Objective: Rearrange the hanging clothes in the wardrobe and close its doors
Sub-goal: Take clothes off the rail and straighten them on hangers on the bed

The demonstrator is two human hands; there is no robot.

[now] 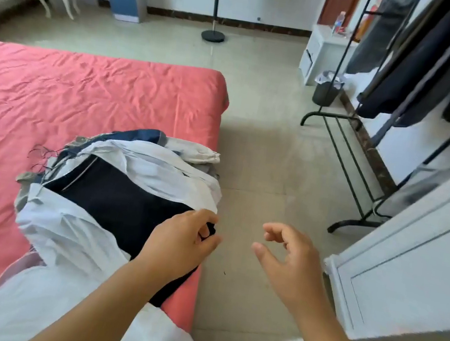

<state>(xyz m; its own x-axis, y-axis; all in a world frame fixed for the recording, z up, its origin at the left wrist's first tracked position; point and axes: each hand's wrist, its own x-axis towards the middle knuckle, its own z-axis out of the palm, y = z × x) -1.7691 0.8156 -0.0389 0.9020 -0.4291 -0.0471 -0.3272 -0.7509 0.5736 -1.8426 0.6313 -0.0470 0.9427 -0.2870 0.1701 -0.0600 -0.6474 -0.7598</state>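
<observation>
Dark garment (123, 210) atop clothes pile (135, 173) on near bed (53, 90) edge, pinched by left hand (177, 242); right hand (289, 260) loosely open, empty. Best lifted with both hands, hanger kept level, toward wardrobe door (416, 259) right.

We see a bed (88, 95) under a wrinkled coral-red sheet; a pile of clothes (127, 184), white, dark navy and blue, lies on its near right corner; beside it, the pale tiled floor (263, 161) carries a black garment rack (364, 174), a dark bin (327, 90) and a fan stand (213, 33).
</observation>
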